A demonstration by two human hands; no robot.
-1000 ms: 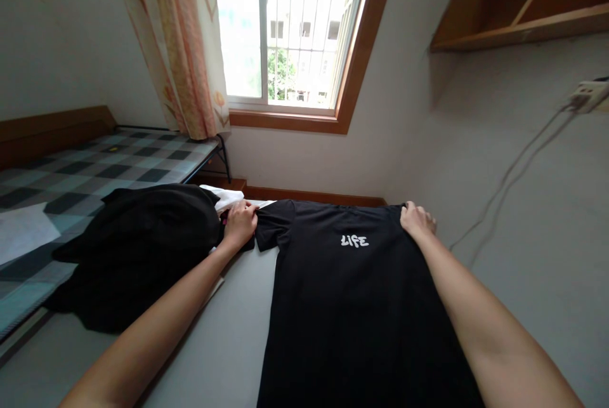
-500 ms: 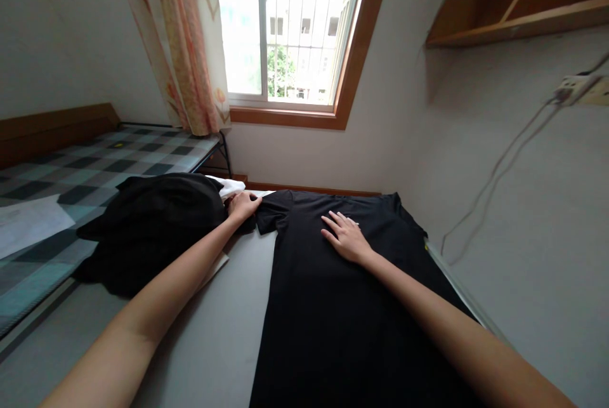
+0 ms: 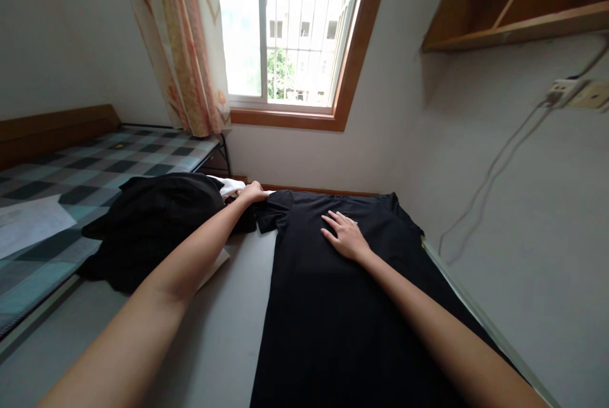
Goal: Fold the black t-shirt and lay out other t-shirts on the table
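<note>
Grip unclear, left hand curls at the sleeve of a black shirt, right hand spread flat on it.

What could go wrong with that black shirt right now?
The right hand lies flat on the black shirt, so sliding it might wrinkle the cloth. The left hand is by the sleeve, close to the dark pile of clothes, so it might nudge the pile. The shirt also reaches the edge near the wall, so that side could slip over.
</note>
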